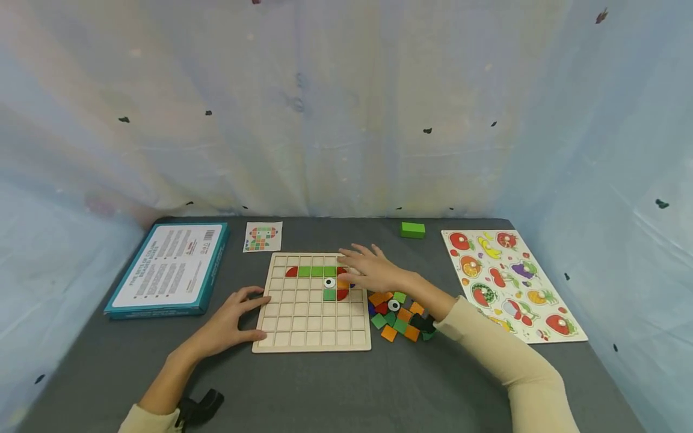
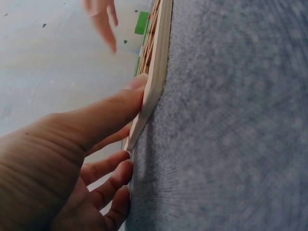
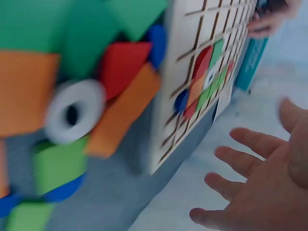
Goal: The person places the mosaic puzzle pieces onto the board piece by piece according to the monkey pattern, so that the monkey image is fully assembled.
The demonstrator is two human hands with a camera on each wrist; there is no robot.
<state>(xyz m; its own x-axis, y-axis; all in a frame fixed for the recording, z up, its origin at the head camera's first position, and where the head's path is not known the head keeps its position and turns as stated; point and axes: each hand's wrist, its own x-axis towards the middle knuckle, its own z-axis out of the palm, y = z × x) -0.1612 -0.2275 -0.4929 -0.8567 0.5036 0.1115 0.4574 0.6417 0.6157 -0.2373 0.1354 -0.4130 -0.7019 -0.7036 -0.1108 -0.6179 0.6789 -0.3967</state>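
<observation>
The wooden grid board [image 1: 305, 325] lies on the dark table. On it, red, green, orange and blue tiles and a round eye piece [image 1: 329, 282] form a small group; the orange tile [image 3: 196, 90] and blue piece [image 3: 181, 101] show best in the right wrist view. My left hand [image 1: 230, 322] rests at the board's left side, its thumb [image 2: 137, 94] touching the edge near the corner and its fingers spread along it. Above the board's right part hovers my right hand [image 1: 376, 270], fingers spread and holding nothing, partly hiding the tiles below.
Loose coloured tiles [image 1: 400, 325] lie in a heap right of the board, beneath my right forearm. Behind the board is a small pattern card [image 1: 263, 236]. A teal box [image 1: 168, 267] stands left, a green block [image 1: 412, 230] at the back, and a fruit puzzle [image 1: 511, 282] right.
</observation>
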